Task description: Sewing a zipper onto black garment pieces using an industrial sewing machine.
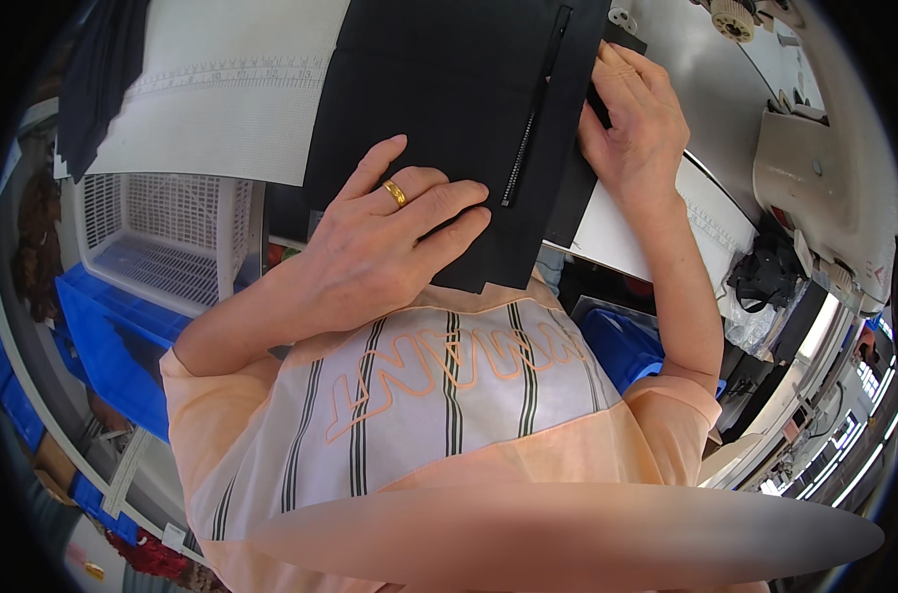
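Observation:
A black fabric piece (419,109) lies over the work surface in front of me. A black zipper with metal teeth (524,148) runs down its right part, slightly slanted. My left hand (395,232), a gold ring on one finger, rests on the lower part of the fabric with its fingers spread. At the right edge, my right hand (635,124) has its fingers bent and close together around the fabric's border. Its fingertips are partly hidden there. More black cloth (582,188) shows beneath that edge.
A white board with a printed ruler scale (222,109) extends leftward, with dark cloth (98,79) over its far-left end. Below it stand a white plastic basket (158,222) and a blue bin (113,336). A pale sewing machine (824,168) stands at the right.

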Demonstrator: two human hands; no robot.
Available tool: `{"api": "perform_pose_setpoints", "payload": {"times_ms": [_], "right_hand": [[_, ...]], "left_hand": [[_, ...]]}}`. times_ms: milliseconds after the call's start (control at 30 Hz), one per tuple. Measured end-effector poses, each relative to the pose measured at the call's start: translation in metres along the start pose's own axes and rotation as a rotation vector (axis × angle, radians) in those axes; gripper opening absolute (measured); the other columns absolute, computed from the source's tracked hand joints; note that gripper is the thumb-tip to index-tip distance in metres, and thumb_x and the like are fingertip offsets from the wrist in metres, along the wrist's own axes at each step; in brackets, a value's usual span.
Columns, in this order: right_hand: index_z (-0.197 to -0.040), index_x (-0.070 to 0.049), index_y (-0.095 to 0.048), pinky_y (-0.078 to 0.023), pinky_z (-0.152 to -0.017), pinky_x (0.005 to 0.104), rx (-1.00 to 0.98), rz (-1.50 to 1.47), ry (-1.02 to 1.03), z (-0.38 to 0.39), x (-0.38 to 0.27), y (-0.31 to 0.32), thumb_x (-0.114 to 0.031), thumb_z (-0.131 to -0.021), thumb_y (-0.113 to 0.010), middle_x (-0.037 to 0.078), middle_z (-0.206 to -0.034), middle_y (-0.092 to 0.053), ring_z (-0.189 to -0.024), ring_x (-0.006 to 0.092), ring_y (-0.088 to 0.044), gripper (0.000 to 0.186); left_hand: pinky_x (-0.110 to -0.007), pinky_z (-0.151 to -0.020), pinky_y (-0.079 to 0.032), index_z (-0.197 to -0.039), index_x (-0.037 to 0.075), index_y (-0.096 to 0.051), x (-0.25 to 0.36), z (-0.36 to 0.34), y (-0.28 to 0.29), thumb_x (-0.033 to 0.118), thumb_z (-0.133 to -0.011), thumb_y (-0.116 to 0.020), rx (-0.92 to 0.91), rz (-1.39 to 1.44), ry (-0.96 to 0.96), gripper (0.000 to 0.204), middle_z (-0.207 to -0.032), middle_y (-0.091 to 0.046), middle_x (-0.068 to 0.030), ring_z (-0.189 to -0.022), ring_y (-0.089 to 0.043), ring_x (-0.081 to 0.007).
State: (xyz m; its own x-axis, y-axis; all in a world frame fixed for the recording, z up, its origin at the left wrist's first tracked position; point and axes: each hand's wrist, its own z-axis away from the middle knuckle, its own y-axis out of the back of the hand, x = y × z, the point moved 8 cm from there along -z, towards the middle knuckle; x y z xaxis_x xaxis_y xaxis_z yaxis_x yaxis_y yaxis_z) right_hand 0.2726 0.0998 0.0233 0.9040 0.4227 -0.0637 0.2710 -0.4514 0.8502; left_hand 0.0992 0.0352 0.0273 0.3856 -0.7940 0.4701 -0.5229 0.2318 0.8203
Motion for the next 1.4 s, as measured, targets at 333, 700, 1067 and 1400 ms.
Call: {"api": "perform_pose_setpoints", "payload": {"times_ms": [333,700,1067,1400], "right_hand": [[-0.103,-0.008,-0.068,-0.051,-0.085,0.0349,-0.056,-0.010,-0.035,0.000,0.000,-0.001,-0.006,-0.065,-0.075,0.002,-0.115,-0.068,-0.106,0.0228,-0.060,0.038],[-0.099,-0.007,-0.067,-0.050,-0.083,0.0384,-0.062,-0.035,-0.022,0.000,0.000,-0.001,-0.009,-0.064,-0.076,0.003,-0.114,-0.067,-0.106,0.0250,-0.059,0.037],[-0.101,-0.008,-0.067,-0.050,-0.084,0.0389,-0.038,-0.044,-0.001,0.000,-0.001,-0.001,-0.008,-0.063,-0.076,0.003,-0.115,-0.067,-0.106,0.0259,-0.059,0.039],[-0.100,-0.009,-0.067,-0.051,-0.084,0.0388,-0.081,-0.055,-0.017,0.001,0.000,-0.006,-0.009,-0.063,-0.076,0.002,-0.114,-0.066,-0.106,0.0254,-0.059,0.038]], "left_hand": [[-0.054,-0.111,-0.027,-0.114,0.008,-0.067,-0.012,-0.025,0.009,0.032,-0.077,-0.076,-0.378,0.103,-0.060,0.045,-0.116,-0.063,-0.0056,-0.110,-0.059,-0.0288],[-0.035,-0.085,-0.048,-0.107,0.004,-0.070,-0.089,-0.109,-0.007,0.016,-0.087,-0.066,0.192,-0.020,-0.023,0.023,-0.112,-0.064,-0.0063,-0.099,-0.060,-0.0255],[-0.035,-0.085,-0.048,-0.106,0.005,-0.070,-0.091,-0.105,-0.007,0.016,-0.086,-0.068,0.252,0.013,-0.039,0.023,-0.109,-0.064,-0.0071,-0.099,-0.060,-0.0263],[-0.035,-0.088,-0.047,-0.110,0.007,-0.070,-0.089,-0.111,-0.009,0.021,-0.086,-0.068,0.161,-0.088,-0.017,0.027,-0.113,-0.064,-0.0047,-0.101,-0.059,-0.0258]]}}
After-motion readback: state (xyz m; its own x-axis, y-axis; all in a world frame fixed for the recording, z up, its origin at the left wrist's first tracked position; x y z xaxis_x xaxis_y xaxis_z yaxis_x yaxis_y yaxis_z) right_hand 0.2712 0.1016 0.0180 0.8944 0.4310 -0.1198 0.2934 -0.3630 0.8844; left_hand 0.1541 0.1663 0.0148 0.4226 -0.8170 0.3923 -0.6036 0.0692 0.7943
